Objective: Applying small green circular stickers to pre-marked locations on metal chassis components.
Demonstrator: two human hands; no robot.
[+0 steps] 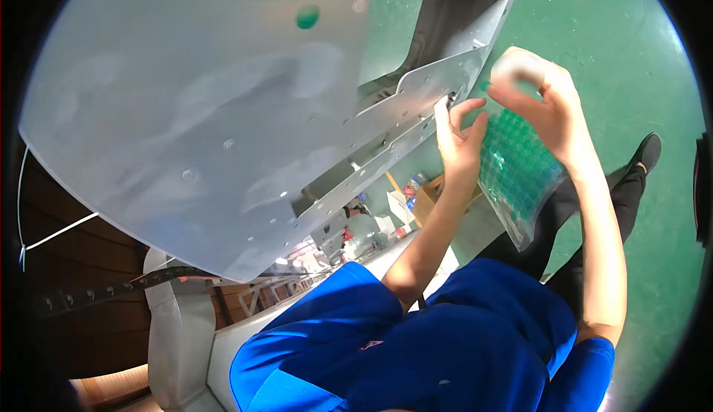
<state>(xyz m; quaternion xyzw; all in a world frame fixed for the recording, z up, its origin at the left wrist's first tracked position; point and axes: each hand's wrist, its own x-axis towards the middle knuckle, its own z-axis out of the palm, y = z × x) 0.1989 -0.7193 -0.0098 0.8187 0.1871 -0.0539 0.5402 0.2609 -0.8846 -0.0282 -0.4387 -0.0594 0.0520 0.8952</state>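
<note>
A large grey metal panel (282,115) with small holes and fittings fills the upper left. My left hand (459,141) reaches its right edge with fingers apart, one fingertip beside a small dark fitting (451,98). My right hand (553,107) is curled just right of it, thumb and finger closed at a small green dot (484,85). Its curled finger is blurred and sunlit, so details there are lost. Between my hands hangs a clear plastic bag (520,230) of round green dots (512,159); which fingers support it is hidden.
A larger green dot (307,17) sits on the panel. The panel has a rectangular cut-out (397,22). Below its edge are a wooden stool-like piece (427,200) and mixed items. At lower left are a dark cable chain (111,291) and a grey metal housing (177,330). Green floor (609,40) lies right.
</note>
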